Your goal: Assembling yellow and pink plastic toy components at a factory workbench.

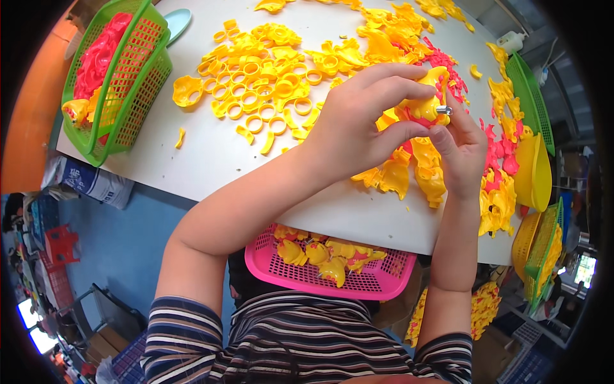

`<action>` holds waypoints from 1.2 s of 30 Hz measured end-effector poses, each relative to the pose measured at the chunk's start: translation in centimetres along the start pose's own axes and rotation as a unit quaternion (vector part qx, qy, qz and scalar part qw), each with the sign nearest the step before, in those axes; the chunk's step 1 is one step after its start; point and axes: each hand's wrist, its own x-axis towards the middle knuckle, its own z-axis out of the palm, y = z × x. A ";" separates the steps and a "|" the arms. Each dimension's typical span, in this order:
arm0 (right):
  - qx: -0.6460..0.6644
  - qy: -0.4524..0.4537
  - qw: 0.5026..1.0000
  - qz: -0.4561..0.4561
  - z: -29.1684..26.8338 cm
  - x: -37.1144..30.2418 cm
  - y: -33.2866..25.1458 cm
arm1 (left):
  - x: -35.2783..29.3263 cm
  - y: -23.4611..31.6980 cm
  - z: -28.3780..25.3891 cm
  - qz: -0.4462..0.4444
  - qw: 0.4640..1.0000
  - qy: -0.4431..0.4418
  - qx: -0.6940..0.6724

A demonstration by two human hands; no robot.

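Over the right part of the white table (pixel 214 169), both my hands are closed on one small yellow and red plastic toy (pixel 422 105). My left hand (pixel 361 112) grips it from the left, thumb below and fingers curled over the top. My right hand (pixel 464 150) holds its right side between thumb and fingers. A short shiny metal piece (pixel 444 111) sticks out of the toy between the two hands. Part of the toy is hidden behind the fingers. Thin yellow and red plastic pieces (pixel 393 176) lie on the table below the hands.
Yellow plastic rings (pixel 249 102) lie heaped left of my hands. A green basket (pixel 137 83) with red parts stands at the table's left edge. A pink basket (pixel 259 259) of yellow toys sits before my body. Yellow scraps and baskets (pixel 534 169) line the right.
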 end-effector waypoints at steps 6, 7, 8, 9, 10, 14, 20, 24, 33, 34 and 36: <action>0.045 -0.020 0.998 -0.024 -0.3 0.0 0.4 | 0.2 0.0 -0.2 -0.002 0.999 -0.016 -0.032; 0.054 -0.025 0.998 -0.027 -0.3 0.0 0.4 | 0.2 -0.2 -0.1 0.027 0.999 -0.011 -0.015; 0.054 -0.025 0.998 -0.027 -0.3 0.0 0.5 | 0.2 -0.3 0.0 0.056 0.998 -0.007 0.003; 0.079 -0.030 0.996 -0.020 -0.4 0.0 0.6 | 0.1 -0.3 0.0 0.056 0.998 -0.006 0.003; 0.102 -0.033 0.994 -0.014 -0.6 -0.1 0.7 | 0.1 -0.1 0.1 0.061 0.998 -0.004 0.006; 0.133 -0.030 0.991 -0.015 -1.2 -0.2 1.7 | -0.2 0.1 0.5 0.064 0.998 0.017 0.006; 0.126 -0.050 0.991 -0.011 -1.2 -0.1 1.6 | -0.1 0.2 0.3 0.065 0.998 0.010 -0.003; 0.127 -0.056 0.990 -0.011 -1.1 -0.1 1.6 | -0.2 0.2 0.4 0.062 0.998 0.016 -0.007; -0.342 0.025 0.916 -0.210 2.0 1.1 0.4 | -0.9 0.1 1.3 -0.232 0.952 -0.015 -0.197; -0.385 0.033 0.891 -0.237 2.3 0.9 0.5 | -0.3 0.5 0.5 -0.229 0.970 -0.072 -0.046; -0.423 0.030 0.873 -0.242 2.1 0.7 0.4 | -0.3 0.1 0.5 -0.270 0.949 -0.050 -0.153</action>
